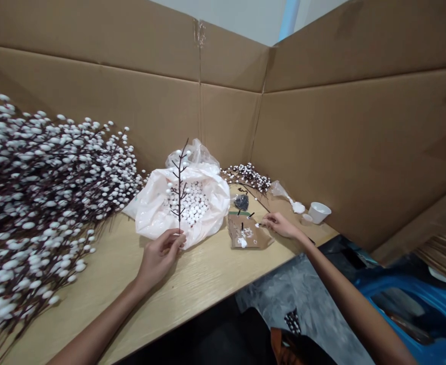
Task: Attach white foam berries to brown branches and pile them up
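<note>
My left hand (162, 257) pinches the lower end of a dark twig (179, 195), which stands upright with short side branches and a few white berries. Behind the twig lies an open white plastic bag (150, 215) full of loose white berries (196, 205). My right hand (280, 224) has its fingers pressed together at the right edge of a brown cardboard piece (251, 235); a small dark stick tipped with white shows at its fingertips. White paste and several small black sticks are on the cardboard.
Large bunches of white-berried branches (56, 172) fill the left side. At the back are a smaller berry bunch (249, 175) and a small bag of dark bits (241, 202). A white cup (319, 212) stands at the right. Cardboard walls (132, 91) enclose the table (192, 284).
</note>
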A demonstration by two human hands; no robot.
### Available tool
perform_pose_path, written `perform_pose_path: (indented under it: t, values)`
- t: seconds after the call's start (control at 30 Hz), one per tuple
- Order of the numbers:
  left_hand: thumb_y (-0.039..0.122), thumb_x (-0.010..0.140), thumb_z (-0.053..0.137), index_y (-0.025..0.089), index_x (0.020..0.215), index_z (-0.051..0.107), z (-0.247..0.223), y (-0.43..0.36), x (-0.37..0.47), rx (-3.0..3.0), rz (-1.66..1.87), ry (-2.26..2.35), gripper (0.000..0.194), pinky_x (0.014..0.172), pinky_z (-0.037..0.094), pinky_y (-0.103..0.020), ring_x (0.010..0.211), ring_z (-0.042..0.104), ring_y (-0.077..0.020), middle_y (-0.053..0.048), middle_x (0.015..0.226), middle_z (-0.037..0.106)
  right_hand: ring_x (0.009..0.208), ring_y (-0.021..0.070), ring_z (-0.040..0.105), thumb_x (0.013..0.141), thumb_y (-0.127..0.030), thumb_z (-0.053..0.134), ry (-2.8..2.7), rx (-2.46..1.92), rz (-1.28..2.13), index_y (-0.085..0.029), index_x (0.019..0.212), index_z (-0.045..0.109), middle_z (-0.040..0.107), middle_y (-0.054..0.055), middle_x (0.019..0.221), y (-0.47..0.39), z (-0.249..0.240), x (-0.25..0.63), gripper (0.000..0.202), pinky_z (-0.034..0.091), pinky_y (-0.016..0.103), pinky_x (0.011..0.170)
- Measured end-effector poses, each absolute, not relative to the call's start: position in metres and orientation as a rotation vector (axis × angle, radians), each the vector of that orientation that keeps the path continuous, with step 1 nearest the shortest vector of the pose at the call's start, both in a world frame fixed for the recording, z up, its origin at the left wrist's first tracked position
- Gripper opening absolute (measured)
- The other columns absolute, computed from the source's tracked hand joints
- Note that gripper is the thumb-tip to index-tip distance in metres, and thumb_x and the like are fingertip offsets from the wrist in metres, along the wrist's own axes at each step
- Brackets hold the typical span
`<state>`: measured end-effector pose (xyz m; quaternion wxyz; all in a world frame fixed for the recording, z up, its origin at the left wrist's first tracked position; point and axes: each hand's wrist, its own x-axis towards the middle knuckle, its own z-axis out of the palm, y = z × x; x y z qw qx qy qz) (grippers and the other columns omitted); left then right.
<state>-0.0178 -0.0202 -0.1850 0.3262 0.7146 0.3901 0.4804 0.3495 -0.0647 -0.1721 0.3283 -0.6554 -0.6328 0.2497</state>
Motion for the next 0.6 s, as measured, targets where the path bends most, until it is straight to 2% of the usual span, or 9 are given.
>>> perform_pose_path:
  t: [0.47, 0.6]
  values:
    - [0.04, 0.078, 0.061, 0.016, 0.092, 0.061, -0.185, -0.019, -0.019, 1.869, 1.243, 1.01, 0.028, 0.059, 0.057, -0.027, 0.065, 0.069, -0.0194, -0.005, 0.075, 0.071, 0.053, 0.0112, 0.04, 0.072, -0.049, 0.053, -1.706, -1.74, 0.733, -0.016, 0.063, 0.052, 0.044, -0.002, 0.055, -0.067, -0.166, 0.352, 0.034, 0.031, 0.025, 0.052]
    - [0.035, 0.077, 0.062, 0.016, 0.088, 0.063, -0.178, -0.031, -0.013, 1.907, 1.302, 1.002, 0.022, 0.065, 0.056, -0.027, 0.065, 0.068, -0.0178, -0.004, 0.074, 0.07, 0.051, 0.0106, 0.038, 0.073, -0.053, 0.05, -1.718, -1.731, 0.71, -0.016, 0.063, 0.052, 0.043, -0.003, 0.054, -0.068, -0.168, 0.353, 0.038, 0.032, 0.025, 0.052]
